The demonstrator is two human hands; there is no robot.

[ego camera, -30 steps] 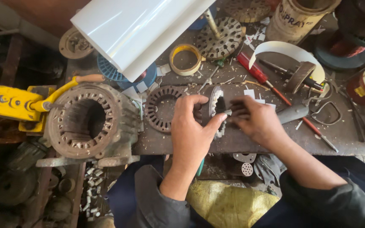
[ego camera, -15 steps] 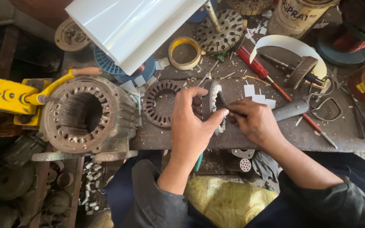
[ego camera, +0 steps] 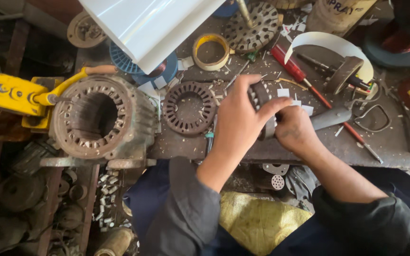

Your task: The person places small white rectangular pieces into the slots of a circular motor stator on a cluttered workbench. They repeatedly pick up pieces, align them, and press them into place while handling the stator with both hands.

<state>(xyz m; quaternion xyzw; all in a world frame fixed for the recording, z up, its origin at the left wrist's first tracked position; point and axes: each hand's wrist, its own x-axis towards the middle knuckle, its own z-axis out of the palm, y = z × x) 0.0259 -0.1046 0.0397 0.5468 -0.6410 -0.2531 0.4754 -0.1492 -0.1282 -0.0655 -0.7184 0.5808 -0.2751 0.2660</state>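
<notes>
My left hand wraps over the top of a small slotted stator ring, thumb and fingers closed on its rim and holding it up on edge. My right hand is tucked just behind and below it, fingers curled in against the ring's far face; whether they pinch something small there I cannot tell, since my left hand hides it. A second ago the ring sat a little lower and more face-on between my hands; now it has tipped edge-on and my right hand has drawn in tighter under it, so I judge the work has shifted to another slot.

Just left of my left hand lies a second flat ring. Further left stands the big rusty stator housing with a yellow tool at its side. Beyond my right hand lie a red screwdriver and a tape roll.
</notes>
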